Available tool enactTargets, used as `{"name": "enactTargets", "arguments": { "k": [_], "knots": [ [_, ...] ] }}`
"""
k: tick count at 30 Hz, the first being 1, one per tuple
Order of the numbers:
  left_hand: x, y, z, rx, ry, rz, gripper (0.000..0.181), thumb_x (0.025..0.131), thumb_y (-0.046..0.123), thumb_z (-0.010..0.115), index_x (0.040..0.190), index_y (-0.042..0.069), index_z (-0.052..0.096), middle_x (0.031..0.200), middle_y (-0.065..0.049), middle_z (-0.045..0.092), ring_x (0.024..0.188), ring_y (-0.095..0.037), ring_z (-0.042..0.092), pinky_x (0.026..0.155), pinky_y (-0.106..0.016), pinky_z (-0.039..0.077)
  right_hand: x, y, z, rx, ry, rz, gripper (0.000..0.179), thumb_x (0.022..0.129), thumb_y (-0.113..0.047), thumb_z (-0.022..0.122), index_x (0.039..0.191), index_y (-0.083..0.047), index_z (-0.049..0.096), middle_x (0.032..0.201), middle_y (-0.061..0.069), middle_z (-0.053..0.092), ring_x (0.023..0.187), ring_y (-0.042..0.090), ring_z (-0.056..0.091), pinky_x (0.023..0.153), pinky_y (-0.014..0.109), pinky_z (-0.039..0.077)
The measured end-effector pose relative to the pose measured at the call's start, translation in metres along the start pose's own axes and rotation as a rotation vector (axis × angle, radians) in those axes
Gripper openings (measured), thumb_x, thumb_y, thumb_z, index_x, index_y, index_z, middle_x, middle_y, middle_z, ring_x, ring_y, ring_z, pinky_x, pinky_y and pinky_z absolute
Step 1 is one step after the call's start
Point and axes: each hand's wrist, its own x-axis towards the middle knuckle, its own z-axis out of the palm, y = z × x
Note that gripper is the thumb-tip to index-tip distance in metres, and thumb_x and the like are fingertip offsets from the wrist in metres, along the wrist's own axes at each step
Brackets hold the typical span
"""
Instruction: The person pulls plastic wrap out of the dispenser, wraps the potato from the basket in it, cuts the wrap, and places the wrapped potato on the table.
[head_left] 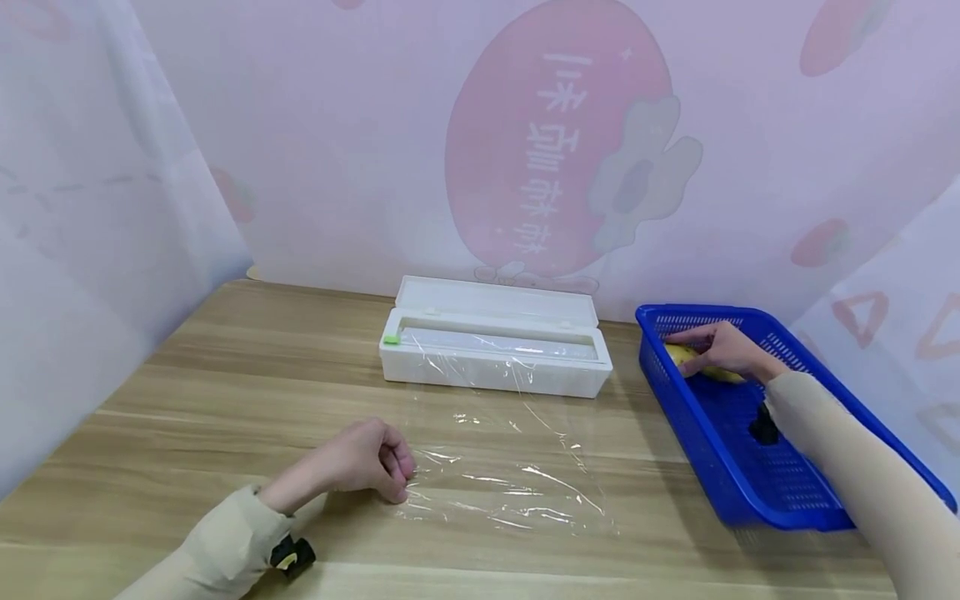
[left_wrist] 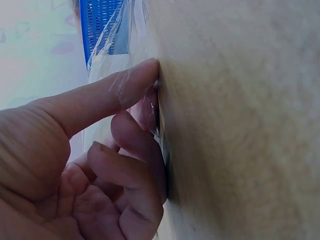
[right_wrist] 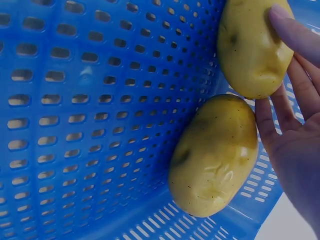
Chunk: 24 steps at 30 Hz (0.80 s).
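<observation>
My left hand (head_left: 367,458) pinches the near left corner of a sheet of clear plastic wrap (head_left: 517,492), low over the wooden table. In the left wrist view, the thumb (left_wrist: 135,82) presses the film against the index finger. The sheet stretches back to a white wrap box (head_left: 495,375) with its lid raised and a roll (head_left: 495,343) inside. Over at the right, my right hand (head_left: 731,350) reaches into a blue basket (head_left: 693,442) and grips a yellow potato (right_wrist: 255,50), thumb on one side, fingers round the other. A second potato (right_wrist: 215,155) lies beside it, against the basket.
A small green slider (head_left: 391,340) sits at the left end of the wrap box. Behind the table (head_left: 247,375) hangs a pale printed cloth (head_left: 337,167). The basket's raised rim stands between the right forearm and the wrap.
</observation>
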Motion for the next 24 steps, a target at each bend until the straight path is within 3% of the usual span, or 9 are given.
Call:
{"name": "enactTargets", "arguments": {
  "k": [17, 24],
  "knots": [
    [-0.002, -0.004, -0.004, 0.020, 0.001, 0.004, 0.026, 0.066, -0.001, 0.087, 0.081, 0.005, 0.068, 0.071, -0.002, 0.065, 0.067, -0.015, 0.061, 0.062, -0.028, 0.048, 0.008, 0.000, 0.007, -0.104, -0.005, -0.029, 0.061, 0.073, -0.019, 0.089, 0.127, -0.004, 0.066, 0.130, 0.022, 0.059, 0.117, 0.037, 0.055, 0.090, 0.041, 0.047],
    [-0.002, -0.005, -0.005, 0.010, -0.004, -0.003, 0.026, 0.065, -0.001, 0.087, 0.082, 0.005, 0.068, 0.072, -0.003, 0.065, 0.067, -0.016, 0.061, 0.063, -0.028, 0.048, 0.012, 0.001, 0.010, -0.131, 0.020, -0.034, 0.060, 0.070, -0.021, 0.091, 0.123, -0.006, 0.069, 0.127, 0.019, 0.062, 0.113, 0.033, 0.057, 0.087, 0.036, 0.048]
  ]
}}
